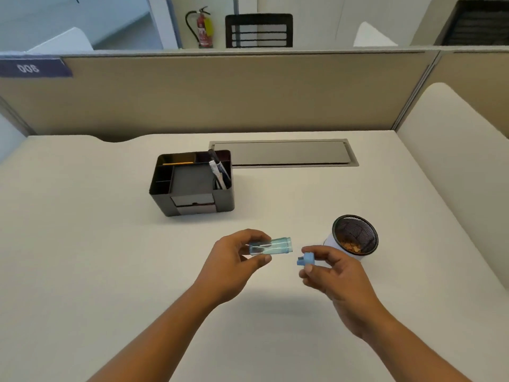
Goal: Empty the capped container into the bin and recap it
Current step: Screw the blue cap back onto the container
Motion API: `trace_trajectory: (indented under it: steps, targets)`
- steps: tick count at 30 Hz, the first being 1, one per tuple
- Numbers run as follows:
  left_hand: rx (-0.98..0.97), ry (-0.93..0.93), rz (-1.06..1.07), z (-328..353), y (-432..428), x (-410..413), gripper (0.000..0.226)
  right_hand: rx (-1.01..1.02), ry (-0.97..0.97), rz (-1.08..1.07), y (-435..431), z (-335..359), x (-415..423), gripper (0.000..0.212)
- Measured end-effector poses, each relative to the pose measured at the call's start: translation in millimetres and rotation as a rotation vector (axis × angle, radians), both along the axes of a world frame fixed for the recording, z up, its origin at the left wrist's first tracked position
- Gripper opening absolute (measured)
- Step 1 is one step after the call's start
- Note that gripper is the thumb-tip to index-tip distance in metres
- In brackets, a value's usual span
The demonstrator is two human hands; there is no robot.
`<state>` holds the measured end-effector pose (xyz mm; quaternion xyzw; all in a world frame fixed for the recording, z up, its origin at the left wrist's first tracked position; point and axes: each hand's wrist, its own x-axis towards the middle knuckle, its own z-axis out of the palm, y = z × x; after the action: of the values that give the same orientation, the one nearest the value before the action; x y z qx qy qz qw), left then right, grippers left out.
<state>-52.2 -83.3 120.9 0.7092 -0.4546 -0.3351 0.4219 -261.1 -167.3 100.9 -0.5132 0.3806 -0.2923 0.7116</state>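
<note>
- Beside the mesh bin [355, 238], shavings lying inside, likely already tipped.
- Left of bin: left hand [234, 260] grips the clear tube [272, 246] sideways, mouth facing bin.
- Between tube and bin: right hand [333, 268] pinches the blue cap [305, 259], aligned for recapping.

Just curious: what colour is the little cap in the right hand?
Light blue cap, clearest in the head view.

The container [272, 246] is clear pale blue; its cap [305, 259] solid blue. The bin [355, 237] is black mesh. The desk [110, 257] is cream.
</note>
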Motion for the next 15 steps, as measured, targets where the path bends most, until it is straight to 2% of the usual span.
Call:
trace_trajectory:
  steps: [8,15]
  targets:
    - [0.02,0.065,0.117,-19,53,16,0.029,-0.087,0.046,0.097,26,6,33,0.031]
    - [0.041,0.015,0.112,-17,70,27,0.029,-0.139,0.076,0.159,37,8,48,0.034]
